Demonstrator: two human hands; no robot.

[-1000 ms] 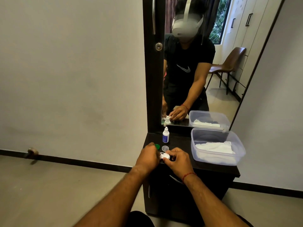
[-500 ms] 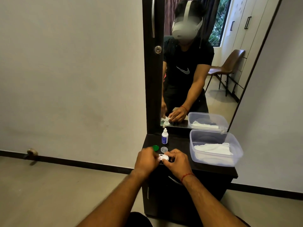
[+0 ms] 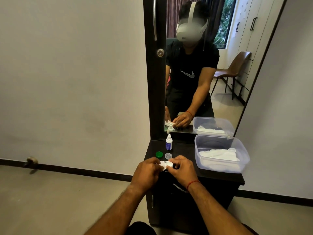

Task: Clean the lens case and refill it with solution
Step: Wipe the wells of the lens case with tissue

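Observation:
The white lens case [image 3: 166, 164] is held between both hands just above the front of the dark dresser top [image 3: 184, 148]. My left hand [image 3: 146, 173] grips its left end, with a bit of white tissue showing under the fingers. My right hand [image 3: 182, 170] grips the right end. Behind the hands lie a green cap [image 3: 159, 154] and a clear cap [image 3: 168, 156], both off the case. A small white solution bottle [image 3: 169, 142] stands upright near the mirror.
A clear plastic tub [image 3: 220, 153] with white tissues inside fills the right side of the dresser top. The tall mirror [image 3: 203, 65] rises right behind the bottle. Grey walls flank the dresser on both sides.
Both hands have stayed on the lens case, with only small finger shifts. The view has tilted slightly.

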